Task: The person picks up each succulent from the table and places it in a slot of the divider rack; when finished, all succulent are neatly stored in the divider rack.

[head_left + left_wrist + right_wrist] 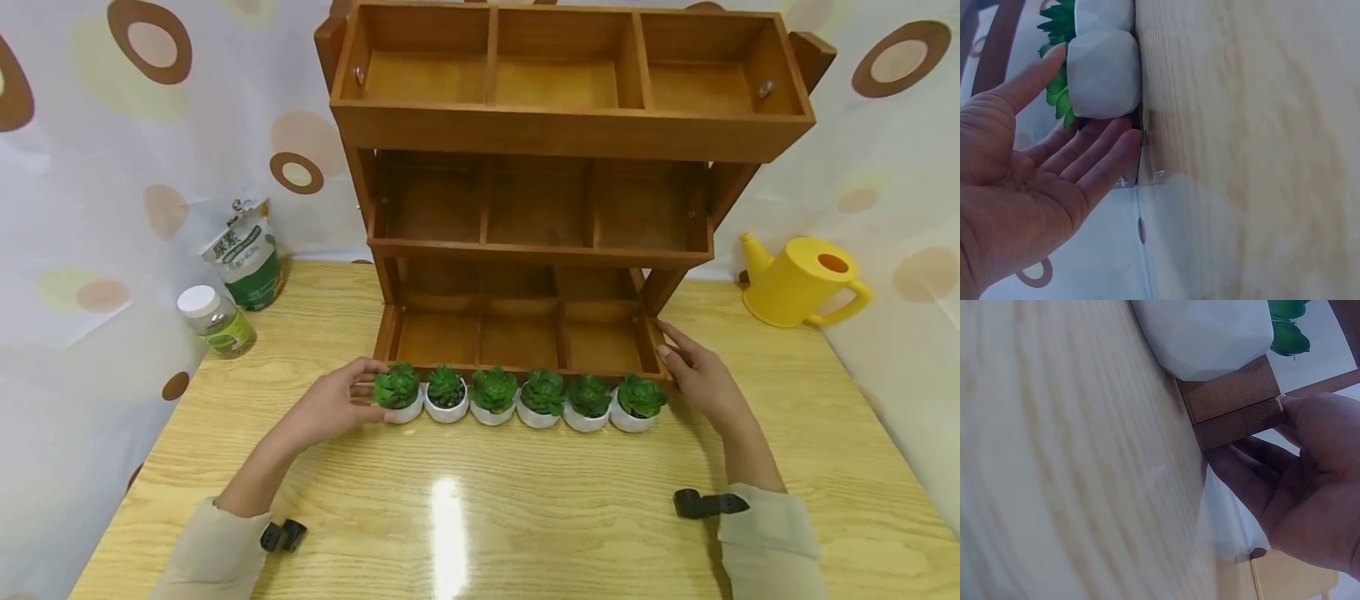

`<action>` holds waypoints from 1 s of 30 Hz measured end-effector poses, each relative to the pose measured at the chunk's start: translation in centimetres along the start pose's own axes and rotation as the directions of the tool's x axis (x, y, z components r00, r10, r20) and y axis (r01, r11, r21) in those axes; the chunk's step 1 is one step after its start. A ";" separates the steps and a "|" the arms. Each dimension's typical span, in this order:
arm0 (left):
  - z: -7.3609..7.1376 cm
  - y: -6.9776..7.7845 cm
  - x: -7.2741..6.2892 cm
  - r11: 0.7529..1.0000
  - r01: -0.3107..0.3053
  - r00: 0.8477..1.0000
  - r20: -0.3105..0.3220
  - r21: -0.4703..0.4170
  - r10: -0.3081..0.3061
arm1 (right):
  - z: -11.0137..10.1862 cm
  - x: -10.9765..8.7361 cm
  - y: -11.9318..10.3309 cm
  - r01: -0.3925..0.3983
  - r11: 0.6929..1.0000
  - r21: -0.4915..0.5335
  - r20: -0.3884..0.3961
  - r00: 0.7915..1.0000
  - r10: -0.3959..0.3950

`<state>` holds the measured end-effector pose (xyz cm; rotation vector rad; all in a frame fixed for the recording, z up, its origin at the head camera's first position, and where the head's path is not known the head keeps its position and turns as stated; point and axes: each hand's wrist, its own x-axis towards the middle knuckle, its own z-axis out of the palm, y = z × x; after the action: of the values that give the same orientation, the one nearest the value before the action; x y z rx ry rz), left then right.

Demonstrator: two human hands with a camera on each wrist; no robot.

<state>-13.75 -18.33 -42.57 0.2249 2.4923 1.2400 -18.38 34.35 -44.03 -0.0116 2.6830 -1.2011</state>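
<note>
A pale, wood-grained table (570, 500) fills the lower part of the head view, its grain running mostly side to side and a long white glare (448, 537) shining on it near the front. White wall covering (75, 217) rises behind and at both sides, printed with brown, peach and yellowish ovals (some of them ringed) and creased at the left.

Against the back stands a brown wooden shelf (570, 133) in three tiers, split into compartments. Six green plants in white faceted pots (492, 410) line up close together on the table, just in front of its lowest tier. At the left end of this row, the left hand (333, 404) is spread, thumb and fingers loosely around the outer pot. The right hand (705, 387) is likewise unclenched, its fingers touching the outer side of the lowest tier at the front corner.

Toward the back left, a white-lidded jar (228, 335) stands in front of a green and white pouch (247, 262) with a clip at its top. A yellow watering can (798, 287) stands at the back right, its spout toward the shelf.
</note>
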 end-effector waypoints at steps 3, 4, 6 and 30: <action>-0.1 -0.1 -0.2 0.999 0.023 1.000 0.018 0.029 -0.023 | 0.1 0.2 -0.2 0.001 1.000 0.005 0.010 1.000 -0.001; -0.1 -0.2 -0.3 0.999 0.027 0.999 0.028 0.037 -0.028 | 0.1 0.3 -0.2 0.002 1.000 0.009 0.013 1.000 -0.002; -0.1 -0.2 -0.3 0.998 0.023 0.998 0.049 0.055 -0.026 | 0.2 0.3 -0.3 0.005 1.000 0.012 0.013 1.000 -0.005; -1.9 1.0 0.0 0.992 -0.101 0.995 -0.033 -0.070 0.099 | -0.2 0.3 0.2 -0.029 0.999 0.028 0.035 0.999 0.028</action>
<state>-14.48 -19.12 -40.74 0.3193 2.4834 1.3794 -18.71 34.58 -44.12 0.0103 2.6271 -1.2192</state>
